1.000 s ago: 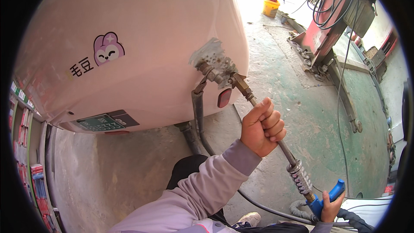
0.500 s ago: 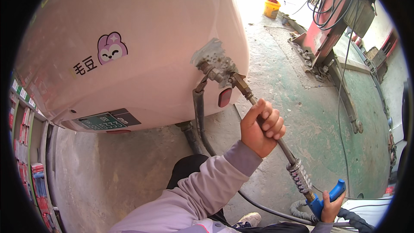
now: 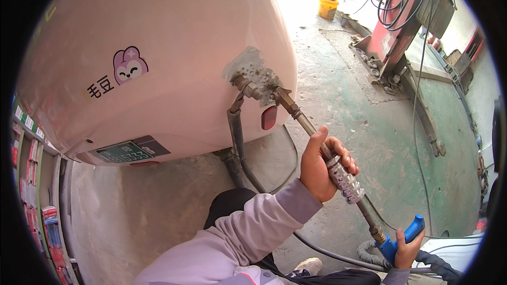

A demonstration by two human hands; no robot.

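A metal rod runs from a bare patch on the pink panel toward 5 o'clock. The left hand clenches its sliding weight; the right hand grips the blue handle. A yellow bucket stands at 1 o'clock.

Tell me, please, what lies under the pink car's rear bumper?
Under the pink car, a black hose drops to bare concrete floor. Its lower run is hidden by the person's knee.
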